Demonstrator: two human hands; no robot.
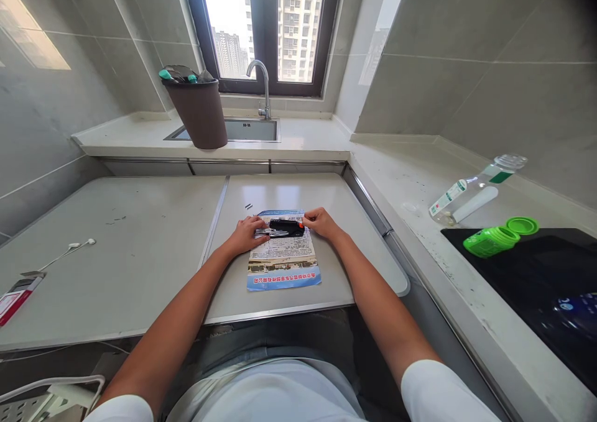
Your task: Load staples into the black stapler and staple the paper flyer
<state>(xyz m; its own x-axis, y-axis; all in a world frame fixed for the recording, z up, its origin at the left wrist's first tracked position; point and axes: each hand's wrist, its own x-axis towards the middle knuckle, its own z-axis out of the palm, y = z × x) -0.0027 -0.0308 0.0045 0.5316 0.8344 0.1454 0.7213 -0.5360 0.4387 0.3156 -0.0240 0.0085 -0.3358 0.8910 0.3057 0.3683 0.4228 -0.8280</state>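
Observation:
A printed sheet (284,263) with blue edges lies on the pale folding table (163,223). On its upper part rests a black device (289,227) with a small orange-red spot at its right end. My left hand (247,233) has its fingers closed at the device's left side, by some slim silvery pieces (273,232); exactly what they grip is too small to tell. At the right end of the device, my right hand (321,222) is closed in a pinch on it. Two tiny dark pieces (249,206) lie just beyond the sheet.
A brown bin (198,112) stands by the sink (252,130) at the back. To the right are a clear bottle (476,189), a green container (492,242) and a black cooktop (536,285). A red-and-white box (18,298) and white cable (65,254) lie left.

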